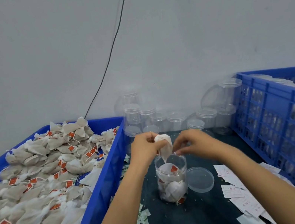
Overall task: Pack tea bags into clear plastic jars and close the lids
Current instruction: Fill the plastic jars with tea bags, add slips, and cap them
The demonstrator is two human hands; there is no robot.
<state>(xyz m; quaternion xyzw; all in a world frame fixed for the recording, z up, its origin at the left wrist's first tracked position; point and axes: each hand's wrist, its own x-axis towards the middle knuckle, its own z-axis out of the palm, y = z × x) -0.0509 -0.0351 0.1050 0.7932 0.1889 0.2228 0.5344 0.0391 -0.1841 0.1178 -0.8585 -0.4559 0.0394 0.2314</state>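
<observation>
Tea bag (165, 146) in left hand (145, 148), tip seemingly just above jar (172, 180) rim.

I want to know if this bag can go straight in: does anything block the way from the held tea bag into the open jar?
Nothing visible does. The tea bag hangs from the left hand above the jar mouth; the lid lies beside it.

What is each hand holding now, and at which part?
The left hand pinches the white paper tea bag at its top end, over the open clear plastic jar. The right hand's grip cannot be told.
</observation>
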